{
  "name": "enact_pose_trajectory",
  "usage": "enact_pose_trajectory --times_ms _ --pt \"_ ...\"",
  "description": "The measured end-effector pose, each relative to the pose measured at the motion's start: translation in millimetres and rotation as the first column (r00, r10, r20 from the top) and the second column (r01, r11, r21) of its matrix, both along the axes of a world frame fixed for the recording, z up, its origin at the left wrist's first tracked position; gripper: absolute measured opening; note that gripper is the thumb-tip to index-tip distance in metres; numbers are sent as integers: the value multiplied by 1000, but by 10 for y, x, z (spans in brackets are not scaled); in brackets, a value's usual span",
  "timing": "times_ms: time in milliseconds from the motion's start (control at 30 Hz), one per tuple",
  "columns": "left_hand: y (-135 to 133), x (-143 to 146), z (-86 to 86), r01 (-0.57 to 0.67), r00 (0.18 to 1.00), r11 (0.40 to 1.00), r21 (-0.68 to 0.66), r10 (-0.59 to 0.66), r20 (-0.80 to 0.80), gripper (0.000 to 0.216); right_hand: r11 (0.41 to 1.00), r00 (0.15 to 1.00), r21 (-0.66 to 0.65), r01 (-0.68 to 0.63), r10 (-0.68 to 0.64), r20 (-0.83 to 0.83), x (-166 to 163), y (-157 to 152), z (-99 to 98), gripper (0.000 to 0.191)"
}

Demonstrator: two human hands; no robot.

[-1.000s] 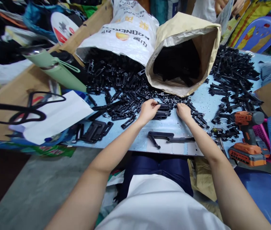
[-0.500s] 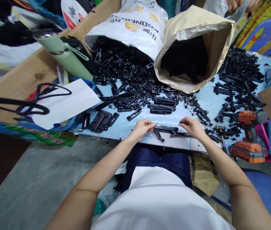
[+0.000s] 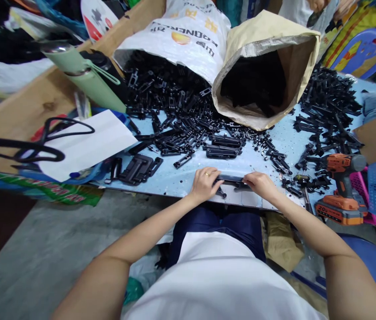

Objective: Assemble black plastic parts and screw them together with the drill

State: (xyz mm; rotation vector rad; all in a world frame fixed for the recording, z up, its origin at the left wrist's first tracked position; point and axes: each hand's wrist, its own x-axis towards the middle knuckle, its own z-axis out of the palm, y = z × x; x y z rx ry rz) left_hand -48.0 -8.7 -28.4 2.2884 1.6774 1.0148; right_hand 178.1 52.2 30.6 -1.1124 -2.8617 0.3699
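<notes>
Your left hand (image 3: 207, 183) grips the left end of a black bar (image 3: 230, 178), fingers curled over it, just above the near edge of the table (image 3: 183, 180). Close by its fingertips, on your side of the bar, the end of a link (image 3: 221, 193) shows; whether the two are joined, you cannot tell from here. The bar lies between your hands, its long axis running left to right, almost parallel to the table's edge, so neither hand is clearly nearer: each has one end. Straight beyond its middle, well apart, a stack of bars (image 3: 223, 150) lies roughly the same way. Your right hand (image 3: 261, 184) pinches the bar's right end between thumb and fingers. Farther right, beyond that hand's reach as it stands, sits the drill (image 3: 342, 189).
</notes>
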Motion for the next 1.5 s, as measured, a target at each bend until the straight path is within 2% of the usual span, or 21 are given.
enact_pose_trajectory --times_ms 67,133,267,367,500,600,667,733,800,867,933,1000,1067,1100,1133,1167,1233,1300,1367,1433,1500 --pt "13 52 -18 185 972 980 80 -171 -159 27 1000 997 15 -27 28 -77 49 -14 -133 22" --pt "61 105 -27 313 918 945 94 -276 -285 31 998 981 43 -42 50 -187 119 -41 -275 25" --pt "193 166 -16 424 815 906 -12 -388 -430 44 993 948 73 -91 109 -298 284 -67 -471 32" --pt "252 156 -4 463 766 883 -81 -445 -464 50 986 954 80 -148 164 -252 362 -9 -505 38" --pt "258 142 -3 488 741 869 -79 -461 -489 50 955 954 99 -278 287 -83 379 123 -444 45" --pt "271 205 -2 443 770 893 -77 -423 -478 48 967 976 147 -206 192 106 359 161 -396 54" --pt "305 265 17 367 819 926 -84 -365 -443 45 978 983 197 -71 35 181 342 140 -367 60" --pt "335 298 73 280 872 955 -96 -295 -390 41 975 983 222 -13 -29 182 328 86 -290 63" --pt "307 279 187 239 914 968 -82 -253 -316 46 971 992 226 -78 53 114 317 -1 -118 63" --pt "176 222 360 293 934 956 -30 -293 -204 51 952 974 217 -214 224 -21 295 -121 156 62" --pt "-58 173 566 408 913 912 48 -407 -37 55 910 890 182 -372 405 -210 241 -268 468 59" --pt "-337 177 762 477 845 868 136 -496 199 61 845 743 99 -525 512 -430 135 -435 701 53" --pt "-579 249 904 518 757 844 138 -527 387 64 780 583 23 -626 487 -650 -27 -613 751 48" --pt "-665 304 946 517 721 845 136 -516 462 65 775 512 10 -631 426 -746 -126 -704 695 46" --pt "-723 365 967 495 698 857 144 -491 521 66 810 457 7 -586 338 -823 -232 -790 591 45" --pt "-751 424 965 451 687 877 166 -460 562 66 877 412 0 -481 226 -883 -341 -866 453 47" --pt "-728 512 898 334 696 906 261 -424 580 64 991 346 -64 -121 -18 -938 -546 -942 138 58" --pt "-619 533 749 252 763 891 377 -422 490 64 974 312 -141 178 -192 -930 -699 -848 -124 63" --pt "-453 480 538 211 875 879 427 -364 319 68 952 402 -130 276 -237 -884 -774 -527 -258 49" --pt "-257 385 302 174 966 911 374 -231 115 70 968 625 -48 248 -198 -755 -767 4 -267 33" --pt "-45 293 97 178 983 952 250 -159 -94 62 968 788 44 246 -173 -591 -695 655 -194 27"
